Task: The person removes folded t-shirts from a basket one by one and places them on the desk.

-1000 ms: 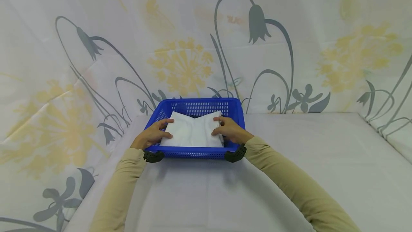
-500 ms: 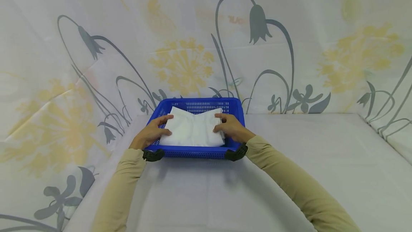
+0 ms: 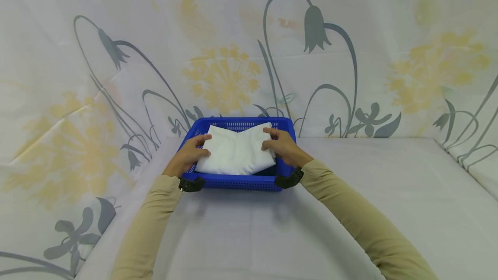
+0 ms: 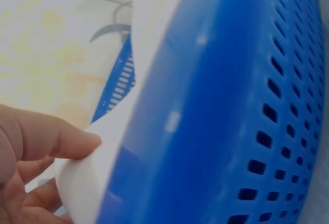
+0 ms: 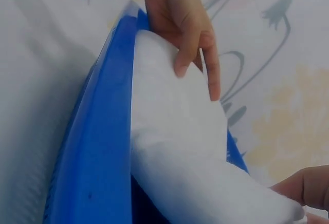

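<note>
A folded white cloth (image 3: 233,152) spans the blue perforated plastic basket (image 3: 241,182), sagging in the middle. My left hand (image 3: 189,154) pinches its left edge, the thumb on top and other fingers beneath, as the left wrist view shows the thumb (image 4: 72,139) pressing on the cloth (image 4: 90,178). The right hand (image 3: 287,146) grips the right edge the same way. From the right wrist view the cloth (image 5: 175,116) bulges upward from the basket's wall (image 5: 103,131), raised at the right hand (image 5: 311,190). Beneath its right front corner shows a dark patch (image 3: 267,170) inside the basket.
The basket stands on a white-covered table (image 3: 373,193) near its back. Behind it hangs a white curtain (image 3: 225,20) with grey and yellow flowers. Black bands (image 3: 191,184) sit at both wrists, close to the basket's front rim.
Both hands have lifted the cloth upward in the basket, the right side more than the left. A dark patch beneath its right front corner has come into view.
</note>
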Motion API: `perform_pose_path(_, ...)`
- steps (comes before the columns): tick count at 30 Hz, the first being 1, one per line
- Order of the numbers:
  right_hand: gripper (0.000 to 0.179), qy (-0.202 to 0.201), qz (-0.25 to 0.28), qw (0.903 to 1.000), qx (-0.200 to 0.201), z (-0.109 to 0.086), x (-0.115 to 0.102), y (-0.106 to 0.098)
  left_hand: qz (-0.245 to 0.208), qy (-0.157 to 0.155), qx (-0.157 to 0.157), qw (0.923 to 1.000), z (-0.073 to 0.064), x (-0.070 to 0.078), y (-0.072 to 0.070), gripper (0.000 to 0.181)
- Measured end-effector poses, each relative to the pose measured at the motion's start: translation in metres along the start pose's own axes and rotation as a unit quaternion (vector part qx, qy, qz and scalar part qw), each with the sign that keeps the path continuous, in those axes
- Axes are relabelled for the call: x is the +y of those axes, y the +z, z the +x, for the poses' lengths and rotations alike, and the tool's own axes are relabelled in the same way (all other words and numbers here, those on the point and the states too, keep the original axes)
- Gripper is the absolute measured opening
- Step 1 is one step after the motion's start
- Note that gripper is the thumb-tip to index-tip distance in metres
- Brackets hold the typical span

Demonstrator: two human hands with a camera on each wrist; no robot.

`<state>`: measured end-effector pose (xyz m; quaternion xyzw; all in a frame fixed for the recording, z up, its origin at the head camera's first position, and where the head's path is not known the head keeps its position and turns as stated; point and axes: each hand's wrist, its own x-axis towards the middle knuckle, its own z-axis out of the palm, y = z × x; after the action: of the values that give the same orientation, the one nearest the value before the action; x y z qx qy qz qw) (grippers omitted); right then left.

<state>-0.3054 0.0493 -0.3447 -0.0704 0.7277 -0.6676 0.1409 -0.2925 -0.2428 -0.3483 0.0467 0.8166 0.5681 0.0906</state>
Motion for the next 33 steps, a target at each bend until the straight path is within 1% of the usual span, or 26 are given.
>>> perform_pose_path(3,0.076,-0.009,0.001,1.0,0.001,0.001,0.0,0.001,0.03,0.002,-0.006,0.9995,-0.001,0.0,0.002,0.064)
perform_pose_path(7,0.076,-0.017,-0.007,0.9998,0.01,0.002,0.002,0.0,0.055,-0.008,-0.009,0.9984,0.001,-0.003,0.006,0.062)
perform_pose_path(10,0.076,-0.02,-0.02,0.9995,0.014,0.002,0.003,0.0,0.102,-0.014,0.0,0.9946,0.003,-0.006,0.01,0.06)
perform_pose_path(12,0.076,-0.018,-0.028,0.9994,0.012,0.001,0.003,0.0,0.146,-0.019,0.006,0.989,0.005,-0.008,0.014,0.059)
perform_pose_path(15,0.076,-0.014,-0.037,0.9991,0.01,0.0,0.003,0.0,0.22,-0.024,0.012,0.9751,0.006,-0.006,0.018,0.058)
perform_pose_path(19,0.076,-0.019,-0.044,0.9988,0.011,-0.002,0.003,0.0,0.28,-0.041,0.009,0.959,0.007,-0.005,0.022,0.055)
perform_pose_path(21,0.076,-0.023,-0.044,0.9987,0.011,-0.002,0.003,0.0,0.291,-0.054,0.004,0.9552,0.009,-0.005,0.022,0.055)
perform_pose_path(24,0.076,-0.028,-0.045,0.9985,0.01,-0.002,0.003,0.0,0.288,-0.075,-0.002,0.9547,0.01,-0.005,0.023,0.056)
perform_pose_path(27,0.076,-0.029,-0.048,0.9984,0.012,-0.002,0.003,0.001,0.256,-0.087,-0.003,0.9627,0.012,-0.006,0.022,0.057)
perform_pose_path(30,0.076,-0.026,-0.047,0.9984,0.014,-0.002,0.003,0.001,0.216,-0.09,0.001,0.9723,0.013,-0.007,0.023,0.057)
perform_pose_path(32,0.076,-0.026,-0.046,0.9985,0.015,-0.003,0.003,0.001,0.191,-0.089,0.009,0.9775,0.013,-0.007,0.023,0.057)
perform_pose_path(33,0.076,-0.026,-0.045,0.9985,0.015,-0.003,0.003,0.001,0.184,-0.089,0.015,0.9788,0.013,-0.007,0.024,0.056)
